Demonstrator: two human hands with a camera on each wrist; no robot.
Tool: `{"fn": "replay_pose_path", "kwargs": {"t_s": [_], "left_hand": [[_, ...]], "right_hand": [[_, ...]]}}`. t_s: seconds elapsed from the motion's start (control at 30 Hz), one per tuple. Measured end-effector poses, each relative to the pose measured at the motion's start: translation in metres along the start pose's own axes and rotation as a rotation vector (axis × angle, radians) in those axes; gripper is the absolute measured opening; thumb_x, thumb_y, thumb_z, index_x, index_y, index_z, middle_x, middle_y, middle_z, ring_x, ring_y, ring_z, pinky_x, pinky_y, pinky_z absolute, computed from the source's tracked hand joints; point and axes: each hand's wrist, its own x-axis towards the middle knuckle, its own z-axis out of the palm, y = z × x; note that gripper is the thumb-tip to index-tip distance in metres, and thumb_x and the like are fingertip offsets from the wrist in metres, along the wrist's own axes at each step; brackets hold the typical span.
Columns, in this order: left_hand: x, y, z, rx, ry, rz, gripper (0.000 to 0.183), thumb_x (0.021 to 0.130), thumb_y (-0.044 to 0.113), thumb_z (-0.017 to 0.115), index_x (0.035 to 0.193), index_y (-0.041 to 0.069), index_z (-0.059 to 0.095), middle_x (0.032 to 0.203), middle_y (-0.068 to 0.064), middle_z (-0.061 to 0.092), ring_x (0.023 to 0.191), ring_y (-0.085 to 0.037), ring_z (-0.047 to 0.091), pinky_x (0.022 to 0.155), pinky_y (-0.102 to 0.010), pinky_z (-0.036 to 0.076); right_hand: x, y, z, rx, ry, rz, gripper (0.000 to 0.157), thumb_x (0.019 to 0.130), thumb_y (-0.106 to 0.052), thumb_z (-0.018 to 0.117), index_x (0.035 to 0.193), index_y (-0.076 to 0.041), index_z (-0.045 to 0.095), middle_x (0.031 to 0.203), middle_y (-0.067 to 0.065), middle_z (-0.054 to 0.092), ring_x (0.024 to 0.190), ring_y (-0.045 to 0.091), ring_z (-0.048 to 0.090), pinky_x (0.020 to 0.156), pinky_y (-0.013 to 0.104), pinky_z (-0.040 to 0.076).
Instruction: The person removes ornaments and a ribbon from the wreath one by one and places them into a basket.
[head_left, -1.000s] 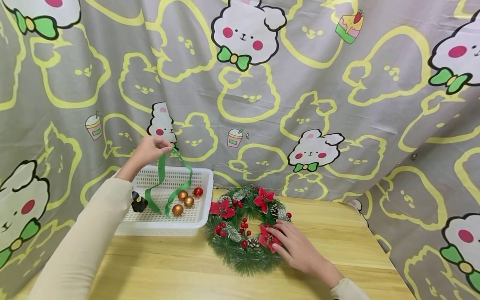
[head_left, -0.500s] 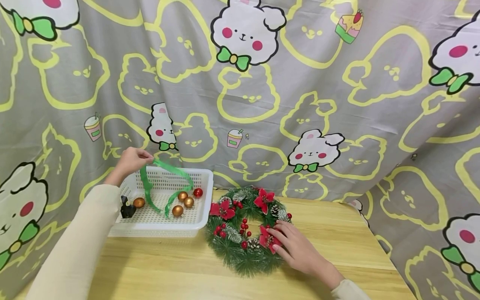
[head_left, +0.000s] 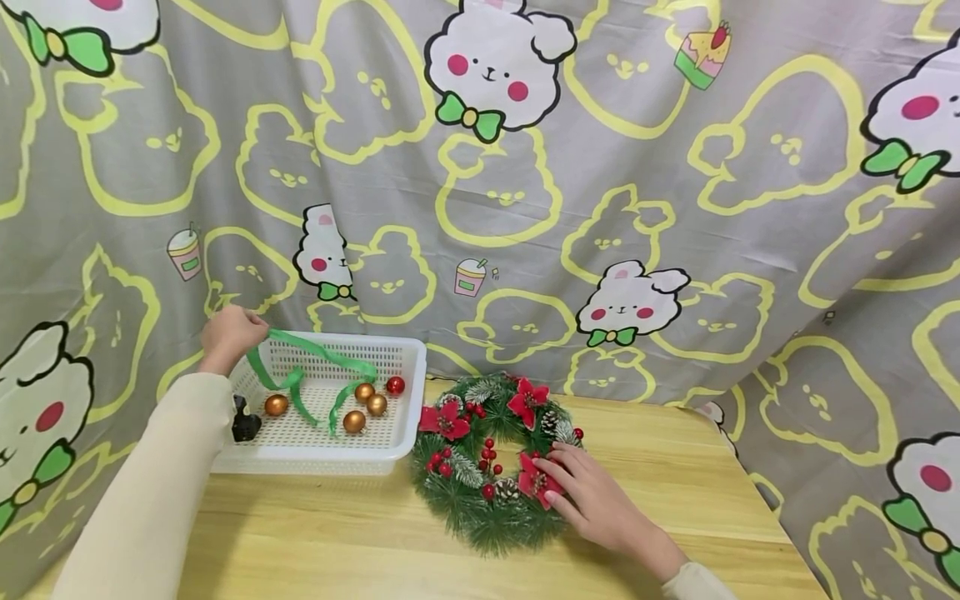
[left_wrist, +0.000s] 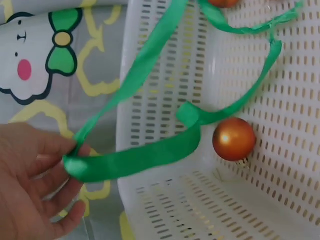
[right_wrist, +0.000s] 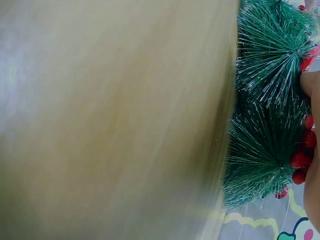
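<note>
My left hand [head_left: 231, 337] pinches a green ribbon [left_wrist: 135, 159] between thumb and fingers, over the back left of a white plastic basket [head_left: 408, 450]. From the fingers the ribbon hangs in a loop, its two ends trailing down into the basket. My right hand [head_left: 600, 500] rests with extended fingers on the lower right of a green Christmas wreath [head_left: 495, 525], touching a red poinsettia flower [head_left: 537, 481]. Pinecones, red berries and frosted sprigs also decorate the wreath, which lies flat on the table.
Inside the basket lie several copper-gold baubles [head_left: 354, 422], one red bauble [head_left: 395, 385] and a small black object [head_left: 245, 421]. The wooden table [head_left: 660, 450] runs back to a grey curtain [head_left: 525, 275] with cartoon prints.
My left hand has moved left and down, drawing the ribbon's upper part leftward. The black object has shifted left, and another gold bauble has come into sight. My right hand stays put.
</note>
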Motion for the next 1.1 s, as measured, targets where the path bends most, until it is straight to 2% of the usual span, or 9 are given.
{"fn": "replay_pose_path", "kwargs": {"t_s": [0.07,0.2,0.4,0.57,0.73,0.87,0.97,1.1], "left_hand": [[0.002,-0.002,0.000,0.020,0.041,-0.063,0.032,0.075,0.008,0.041,0.046,0.019,0.034,0.043,0.006,0.026,0.043,-0.012,0.026,0.042,-0.024,0.022],[0.004,-0.002,0.000,0.039,0.024,-0.116,0.031,0.074,0.008,0.041,0.046,0.020,0.033,0.043,0.006,0.027,0.044,-0.014,0.030,0.042,-0.026,0.026],[0.006,0.001,0.004,0.011,-0.097,-0.073,0.034,0.076,0.012,0.051,0.046,0.019,0.036,0.045,0.005,0.029,0.047,-0.016,0.032,0.045,-0.029,0.028],[0.013,0.003,0.014,-0.036,-0.270,-0.022,0.038,0.079,0.018,0.057,0.049,0.019,0.034,0.047,0.006,0.026,0.046,-0.012,0.024,0.045,-0.028,0.026],[0.020,0.011,0.027,-0.053,-0.419,0.020,0.039,0.083,0.020,0.058,0.052,0.018,0.035,0.049,0.006,0.026,0.048,-0.012,0.023,0.051,-0.031,0.031],[0.019,0.021,0.038,-0.072,-0.467,0.034,0.026,0.085,0.019,0.061,0.061,0.010,0.055,0.059,0.001,0.050,0.059,-0.017,0.043,0.060,-0.034,0.041],[0.015,0.024,0.049,-0.050,-0.483,0.033,0.021,0.083,0.017,0.064,0.064,0.009,0.058,0.064,0.000,0.054,0.064,-0.018,0.046,0.062,-0.034,0.041],[0.012,0.024,0.061,0.004,-0.487,0.035,0.034,0.081,0.016,0.065,0.054,0.015,0.044,0.055,0.003,0.039,0.057,-0.016,0.037,0.056,-0.030,0.036]], "right_hand": [[0.000,0.001,0.000,-0.004,0.011,-0.006,0.044,0.094,-0.032,0.054,0.136,-0.018,0.050,0.126,0.007,0.054,0.130,0.028,0.041,0.105,0.046,0.033],[0.000,0.004,-0.001,-0.014,0.021,-0.009,0.045,0.094,-0.032,0.054,0.136,-0.018,0.050,0.127,0.007,0.054,0.130,0.028,0.041,0.105,0.045,0.032],[0.002,0.005,-0.004,-0.020,0.005,0.013,0.045,0.095,-0.034,0.052,0.137,-0.019,0.049,0.130,0.008,0.053,0.131,0.027,0.040,0.105,0.046,0.032],[0.003,0.005,-0.006,-0.028,0.016,0.001,0.044,0.095,-0.034,0.053,0.136,-0.018,0.050,0.129,0.008,0.054,0.130,0.029,0.041,0.104,0.046,0.033],[0.004,0.006,-0.005,-0.033,0.041,-0.021,0.044,0.094,-0.032,0.054,0.135,-0.018,0.051,0.125,0.007,0.055,0.128,0.029,0.043,0.103,0.046,0.034],[0.003,0.007,-0.002,-0.031,0.039,-0.017,0.044,0.094,-0.034,0.054,0.135,-0.019,0.051,0.127,0.006,0.054,0.128,0.028,0.043,0.104,0.046,0.034],[0.001,0.005,0.000,-0.026,0.017,-0.007,0.044,0.095,-0.035,0.053,0.136,-0.021,0.049,0.128,0.005,0.054,0.130,0.027,0.042,0.104,0.046,0.035],[-0.002,0.000,0.002,-0.014,-0.023,0.021,0.045,0.096,-0.039,0.049,0.138,-0.023,0.047,0.130,0.003,0.052,0.132,0.025,0.040,0.104,0.045,0.034]]}}
